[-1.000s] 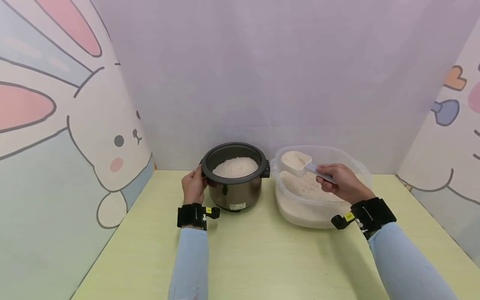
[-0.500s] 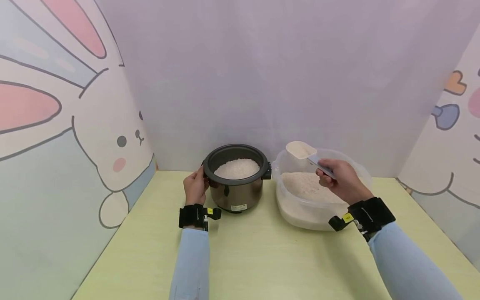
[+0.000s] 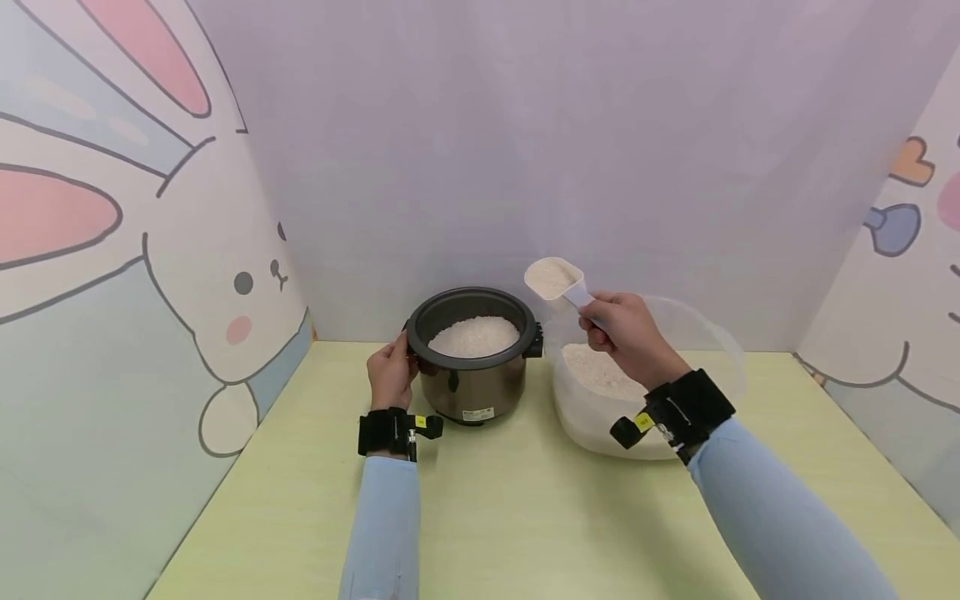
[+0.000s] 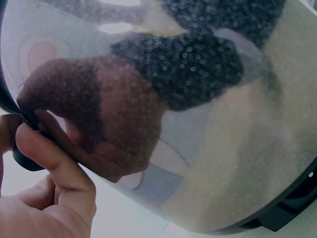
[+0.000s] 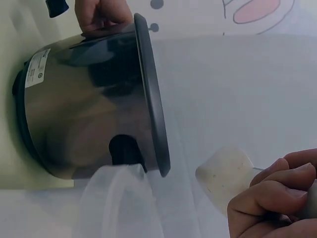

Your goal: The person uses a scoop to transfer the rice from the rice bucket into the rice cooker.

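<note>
A dark rice cooker (image 3: 472, 387) stands lidless on the table, with white rice (image 3: 474, 337) inside. My left hand (image 3: 390, 375) grips its black side handle, thumb and fingers pinching it in the left wrist view. Raised above the left part of a clear plastic tub (image 3: 581, 408), my right hand (image 3: 626, 333) holds a measuring scoop (image 3: 553, 279) by its pale handle. Rice fills the scoop's white cup, which sits higher than the cooker's rim and to its right. More rice (image 3: 603, 371) lies in the tub, partly hidden behind my right hand and wrist.
The cooker's right handle (image 3: 533, 342) comes close to the tub's left edge. A pale curtain-like backdrop (image 3: 480, 167) rises directly behind both. Cartoon-printed panels (image 3: 225, 350) border the light green table (image 3: 495, 517) on the left and right.
My right hand has lifted the rice-filled scoop up out of the tub and carried it left toward the cooker. My left hand stays on the cooker's handle.
</note>
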The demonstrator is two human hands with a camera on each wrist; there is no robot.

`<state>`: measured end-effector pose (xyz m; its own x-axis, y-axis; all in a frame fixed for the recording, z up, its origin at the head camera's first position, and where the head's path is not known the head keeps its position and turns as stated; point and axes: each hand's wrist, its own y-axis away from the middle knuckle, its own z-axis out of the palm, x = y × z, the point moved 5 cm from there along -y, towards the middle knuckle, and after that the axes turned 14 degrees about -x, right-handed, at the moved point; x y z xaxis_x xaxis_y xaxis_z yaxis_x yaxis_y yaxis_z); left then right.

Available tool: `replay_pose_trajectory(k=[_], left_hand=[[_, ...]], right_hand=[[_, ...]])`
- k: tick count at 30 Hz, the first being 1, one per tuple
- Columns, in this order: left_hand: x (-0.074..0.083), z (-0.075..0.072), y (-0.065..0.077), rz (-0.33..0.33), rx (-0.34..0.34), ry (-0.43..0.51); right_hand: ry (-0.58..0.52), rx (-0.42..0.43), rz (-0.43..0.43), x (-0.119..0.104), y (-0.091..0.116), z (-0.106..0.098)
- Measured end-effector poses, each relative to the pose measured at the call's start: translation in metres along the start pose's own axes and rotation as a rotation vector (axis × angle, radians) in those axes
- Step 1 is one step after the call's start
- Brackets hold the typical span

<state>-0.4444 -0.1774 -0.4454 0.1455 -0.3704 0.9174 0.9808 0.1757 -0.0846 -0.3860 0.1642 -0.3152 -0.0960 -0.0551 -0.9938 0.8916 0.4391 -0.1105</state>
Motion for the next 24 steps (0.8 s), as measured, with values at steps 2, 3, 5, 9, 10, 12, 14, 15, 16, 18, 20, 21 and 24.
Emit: replay_pose_trajectory(k=[2, 3, 5, 9, 10, 12, 14, 15, 16, 18, 20, 21, 24], left_hand=[[0.000, 0.000, 0.000, -0.007, 0.001, -0.002], [0.001, 0.000, 0.000, -0.010, 0.000, -0.002], [0.001, 0.000, 0.001, -0.015, -0.002, -0.004], [0.002, 0.001, 0.002, -0.018, 0.000, -0.004], [0.002, 0.001, 0.003, -0.018, 0.002, -0.005], [0.003, 0.001, 0.003, -0.017, 0.008, -0.003], [0.003, 0.002, 0.004, -0.018, 0.014, -0.005], [0.003, 0.002, 0.004, -0.019, 0.017, -0.006], [0.003, 0.002, 0.004, -0.019, 0.019, -0.010], [0.004, 0.002, 0.005, -0.025, 0.023, -0.014], [0.004, 0.003, 0.005, -0.027, 0.025, -0.021], [0.004, 0.002, 0.005, -0.025, 0.025, -0.021], [0.004, 0.002, 0.005, -0.023, 0.025, -0.022]], right_hand=[[0.035, -0.003, 0.003, -0.001, -0.007, 0.008], [0.046, -0.004, 0.004, -0.001, -0.010, 0.012], [0.046, -0.006, 0.008, 0.001, -0.016, 0.020], [0.042, -0.025, 0.020, 0.006, -0.024, 0.031], [0.045, -0.031, 0.020, 0.007, -0.025, 0.033], [0.045, -0.034, 0.018, 0.009, -0.027, 0.037], [0.064, -0.031, 0.016, 0.011, -0.029, 0.041], [0.071, -0.030, 0.019, 0.012, -0.030, 0.042], [0.078, -0.024, 0.025, 0.013, -0.030, 0.043], [0.110, -0.005, 0.041, 0.015, -0.032, 0.045], [0.168, 0.021, 0.056, 0.016, -0.033, 0.046], [0.200, 0.037, 0.061, 0.016, -0.034, 0.047], [0.319, 0.070, 0.067, 0.015, -0.033, 0.048]])
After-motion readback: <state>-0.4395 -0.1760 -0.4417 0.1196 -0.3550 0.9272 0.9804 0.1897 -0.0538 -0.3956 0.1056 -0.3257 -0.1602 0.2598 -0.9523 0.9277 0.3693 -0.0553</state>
